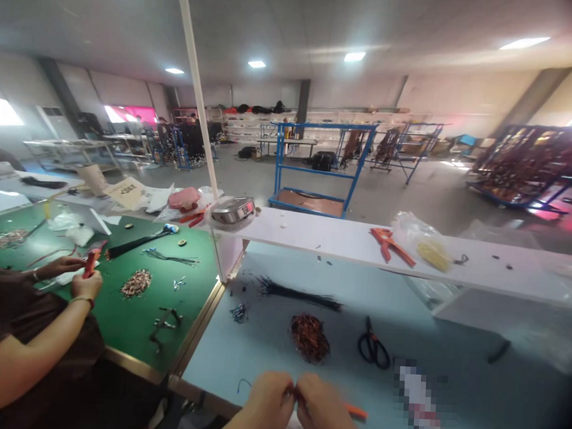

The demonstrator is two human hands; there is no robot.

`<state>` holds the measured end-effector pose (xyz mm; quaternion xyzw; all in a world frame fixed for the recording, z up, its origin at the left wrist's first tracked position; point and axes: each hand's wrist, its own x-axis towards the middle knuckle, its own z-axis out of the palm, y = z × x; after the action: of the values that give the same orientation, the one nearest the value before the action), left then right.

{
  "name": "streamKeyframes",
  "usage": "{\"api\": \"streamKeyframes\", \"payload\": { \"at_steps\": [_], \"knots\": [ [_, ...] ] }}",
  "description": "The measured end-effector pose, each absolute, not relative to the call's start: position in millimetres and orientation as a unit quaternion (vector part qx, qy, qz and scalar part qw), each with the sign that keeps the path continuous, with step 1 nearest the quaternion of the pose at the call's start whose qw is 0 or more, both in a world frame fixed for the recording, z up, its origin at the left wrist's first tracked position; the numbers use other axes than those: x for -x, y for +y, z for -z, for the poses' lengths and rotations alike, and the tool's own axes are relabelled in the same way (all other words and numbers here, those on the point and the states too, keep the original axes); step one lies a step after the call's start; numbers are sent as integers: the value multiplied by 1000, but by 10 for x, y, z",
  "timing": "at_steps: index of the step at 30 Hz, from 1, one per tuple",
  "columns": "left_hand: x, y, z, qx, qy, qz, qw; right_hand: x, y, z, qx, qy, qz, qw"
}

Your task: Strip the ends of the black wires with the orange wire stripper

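My left hand and my right hand meet knuckle to knuckle at the bottom centre, fingers closed; what they pinch is too small and hidden to name. A thin dark wire curls out left of my left hand. Beside my right hand an orange handle lies on the blue table. Just beyond my hands is a pile of small reddish-brown pieces. Black scissors lie to its right, a bundle of dark wires behind it, and small metal parts to its left.
A white shelf crosses behind the table, bearing an orange-handled tool, a bag of yellow pieces and a metal box. At the left, a co-worker's hands hold a red tool over a green table. A pixelated patch covers something at right.
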<state>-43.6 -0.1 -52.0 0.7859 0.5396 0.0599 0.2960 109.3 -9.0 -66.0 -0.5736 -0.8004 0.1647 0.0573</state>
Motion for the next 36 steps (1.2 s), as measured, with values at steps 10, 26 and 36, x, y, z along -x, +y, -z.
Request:
{"api": "streamKeyframes", "payload": {
  "at_steps": [10, 26, 36],
  "knots": [
    [381, -44, 581, -789, 522, -109, 307, -1144, -131, 607, 542, -820, -172, 64],
    [345, -102, 807, -775, 519, -166, 320, -1213, -145, 542, 521, -847, -69, 84],
    [525, 251, 426, -623, 520, -424, 403, -1364, 398, 298, 535, -791, -183, 234]
  ]
}}
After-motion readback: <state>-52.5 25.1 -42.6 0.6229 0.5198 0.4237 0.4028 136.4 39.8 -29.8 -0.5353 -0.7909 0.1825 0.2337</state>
